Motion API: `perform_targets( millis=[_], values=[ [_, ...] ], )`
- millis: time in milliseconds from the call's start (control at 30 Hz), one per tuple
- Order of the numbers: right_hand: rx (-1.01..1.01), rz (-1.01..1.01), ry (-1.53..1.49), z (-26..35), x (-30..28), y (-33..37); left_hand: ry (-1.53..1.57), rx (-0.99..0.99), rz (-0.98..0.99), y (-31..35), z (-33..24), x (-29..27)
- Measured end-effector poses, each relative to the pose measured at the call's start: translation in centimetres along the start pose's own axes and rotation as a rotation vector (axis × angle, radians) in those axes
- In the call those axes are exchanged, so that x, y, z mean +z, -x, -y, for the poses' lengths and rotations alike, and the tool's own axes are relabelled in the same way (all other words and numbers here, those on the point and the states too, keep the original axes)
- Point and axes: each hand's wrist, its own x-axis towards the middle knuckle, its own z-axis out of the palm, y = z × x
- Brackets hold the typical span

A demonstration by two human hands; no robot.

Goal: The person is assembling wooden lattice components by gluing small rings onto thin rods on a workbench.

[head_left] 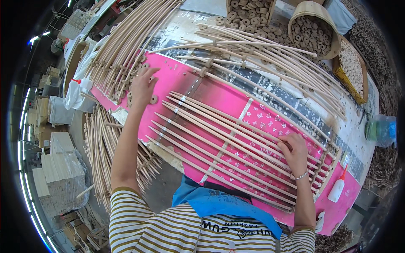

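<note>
Several pale wooden rods [219, 137] lie side by side across a pink board [211, 92], their pointed ends toward the left. Their right ends lie by a small slatted wooden rack [322, 170]. My right hand [294, 152] is closed, thumb and finger pinching one of the upper rods near its right part. At the board's left edge my left hand [143, 87] hovers with fingers apart, close to a few loose brown rings [153, 100]. Nothing shows between its fingers. A white glue bottle [336, 189] with a red tip lies right of the rack.
Ringed rods [126, 50] are piled at the back left, others [274, 57] across the back. Behind stand a wooden bucket [314, 36] of brown rings and a yellow box [352, 69] of pale pieces. More rods [112, 143] are stacked below the table's left edge.
</note>
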Motion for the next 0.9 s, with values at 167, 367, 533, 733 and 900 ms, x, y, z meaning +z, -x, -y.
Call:
perform_targets(
  millis=[167,367,533,733,900],
  values=[
    [0.055,0.042,-0.092,-1.5,0.8,0.2,-0.167,-0.042,0.058,2.7,4.0,-1.4],
    [0.053,-0.003,-0.125,-1.0,0.7,0.6,-0.159,0.054,0.12,5.4,3.2,-1.6],
    [0.078,-0.013,-0.164,-1.3,0.6,0.6,-0.407,0.153,0.096,6.4,2.6,-0.8],
    [0.125,-0.041,-0.182,-1.2,0.2,0.5,0.763,-0.426,0.245,3.1,-1.4,-0.6],
    [0.073,-0.07,-0.197,-0.9,0.2,0.1,0.924,-0.53,0.339,3.0,-0.6,0.4]
  ],
)
